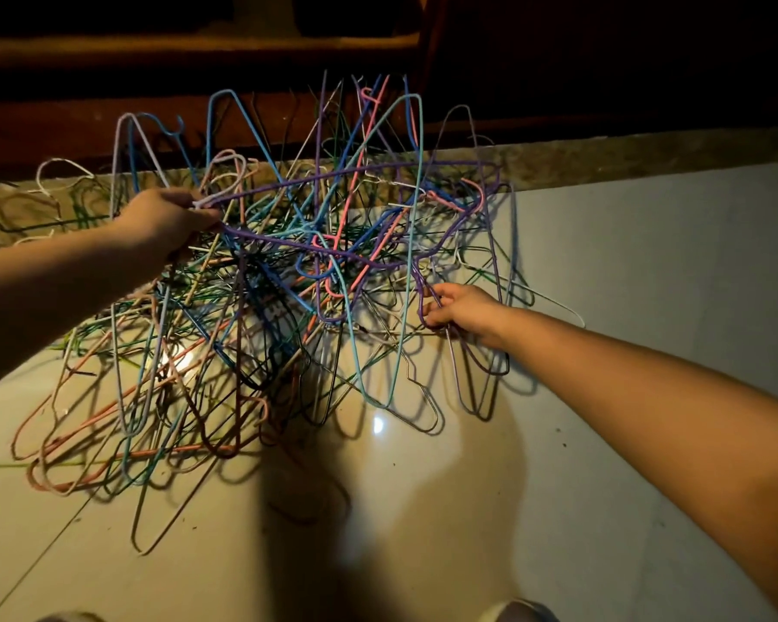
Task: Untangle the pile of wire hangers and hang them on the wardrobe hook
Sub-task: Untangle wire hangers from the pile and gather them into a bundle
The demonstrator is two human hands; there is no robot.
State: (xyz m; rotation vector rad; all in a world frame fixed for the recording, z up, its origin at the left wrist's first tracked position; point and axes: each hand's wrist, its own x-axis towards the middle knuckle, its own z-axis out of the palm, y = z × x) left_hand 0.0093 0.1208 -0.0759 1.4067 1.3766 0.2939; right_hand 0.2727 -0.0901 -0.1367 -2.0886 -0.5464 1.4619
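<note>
Untangling step. Left grip point(167, 217) curled round a corner of purple hanger point(355, 169); right grip point(461, 309) pinches its other end, apparently. Pile point(225, 352) lies on floor point(625, 271), between and below both grips. Next, probably: thread hanger clear of crossing wires.

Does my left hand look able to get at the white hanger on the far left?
Likely yes, once freed: the left hand holds a purple hanger, but the white hanger sits at the outer edge of the pile, apparently uncovered.

No text, label, brand, number or sign can be read anywhere in view.
</note>
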